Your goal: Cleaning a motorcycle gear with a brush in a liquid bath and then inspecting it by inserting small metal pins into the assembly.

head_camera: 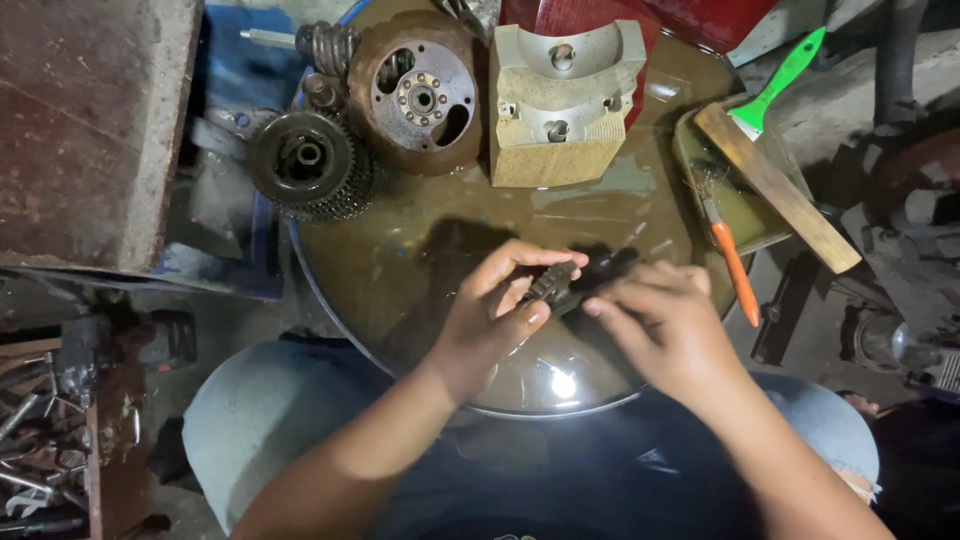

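Both hands meet over a round oily tray (400, 270). The left hand (495, 315) pinches a small dark gear (553, 282); the right hand (660, 325) grips its other end. 2 larger gears (310, 165) lie beyond the left hand.

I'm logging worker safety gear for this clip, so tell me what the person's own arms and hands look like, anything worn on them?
Both forearms are bare up to the frame edge; no sleeves show. The left hand and the right hand wear no gloves, and no rings, watch or bracelets can be seen. The fingernails are short. Below the arms the person wears a dark blue top and light blue jeans.
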